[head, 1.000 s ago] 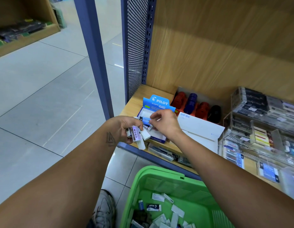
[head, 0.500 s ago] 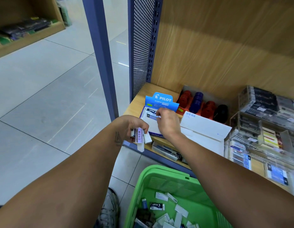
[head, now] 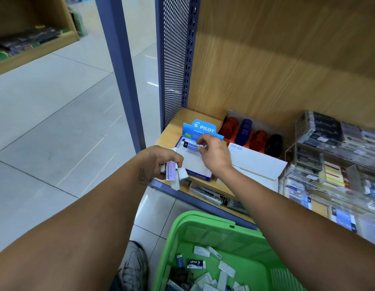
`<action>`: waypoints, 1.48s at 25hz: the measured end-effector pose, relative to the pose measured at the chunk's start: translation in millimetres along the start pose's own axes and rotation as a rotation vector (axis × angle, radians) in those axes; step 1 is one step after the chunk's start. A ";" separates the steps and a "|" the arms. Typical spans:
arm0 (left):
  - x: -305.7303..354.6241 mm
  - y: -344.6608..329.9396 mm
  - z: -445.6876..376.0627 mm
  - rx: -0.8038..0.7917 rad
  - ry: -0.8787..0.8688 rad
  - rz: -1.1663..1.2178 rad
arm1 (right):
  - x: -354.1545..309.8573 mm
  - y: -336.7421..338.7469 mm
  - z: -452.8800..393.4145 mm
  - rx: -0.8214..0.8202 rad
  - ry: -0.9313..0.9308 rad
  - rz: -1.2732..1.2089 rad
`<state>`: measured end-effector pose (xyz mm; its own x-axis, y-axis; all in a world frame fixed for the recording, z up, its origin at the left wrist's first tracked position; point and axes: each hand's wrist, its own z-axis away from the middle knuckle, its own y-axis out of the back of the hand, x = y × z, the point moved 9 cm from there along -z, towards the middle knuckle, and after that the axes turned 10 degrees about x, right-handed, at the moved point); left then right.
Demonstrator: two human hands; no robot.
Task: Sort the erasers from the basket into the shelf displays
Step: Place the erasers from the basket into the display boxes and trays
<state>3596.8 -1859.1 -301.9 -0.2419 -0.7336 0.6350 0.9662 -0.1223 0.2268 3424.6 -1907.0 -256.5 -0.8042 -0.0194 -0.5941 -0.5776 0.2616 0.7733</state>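
Right hand (head: 213, 154) on "PILOT" display box (head: 200, 131)

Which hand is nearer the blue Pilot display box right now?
Right. The right hand is over the Pilot display box, setting an eraser in it; the left hand holds erasers beside its left edge.

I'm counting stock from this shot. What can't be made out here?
- Erasers in the left hand, head view: fingers cover most, so no count.
- Pilot box: right hand hides its right side.
- Green basket: cut off by the bottom edge.
- Acrylic displays: labels blurred.
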 end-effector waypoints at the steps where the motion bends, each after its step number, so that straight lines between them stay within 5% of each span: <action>1: 4.2 -2.5 5.6 -0.024 -0.005 0.016 | 6.2 13.9 2.6 -0.007 -0.077 -0.138; 4: 21.6 -13.3 33.0 -0.106 -0.032 0.045 | 21.7 46.1 25.5 -0.101 -0.378 -0.636; 8: 52.4 -59.1 78.7 -0.244 -0.116 0.058 | 36.4 115.5 55.1 -0.139 -0.413 -0.830; 19: 98.6 -237.5 158.6 -0.404 -0.236 -0.132 | 117.0 286.9 102.4 0.089 -0.075 -0.162; 23: 87.8 -282.4 156.3 -0.379 -0.228 -0.058 | 180.4 332.9 107.3 0.159 -0.146 0.103; 28: 58.1 -312.2 152.0 -0.387 -0.179 -0.067 | 248.3 337.1 134.5 -0.083 -0.262 0.435; 37: 47.1 -312.4 146.4 -0.388 -0.190 -0.100 | 260.2 297.9 140.8 -0.260 -0.189 0.467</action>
<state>3270.5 -1757.6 -234.7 -0.3125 -0.5742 0.7567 0.8903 -0.4549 0.0225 3063.1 -1698.3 -212.0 -0.9574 0.2206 -0.1864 -0.2012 -0.0462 0.9785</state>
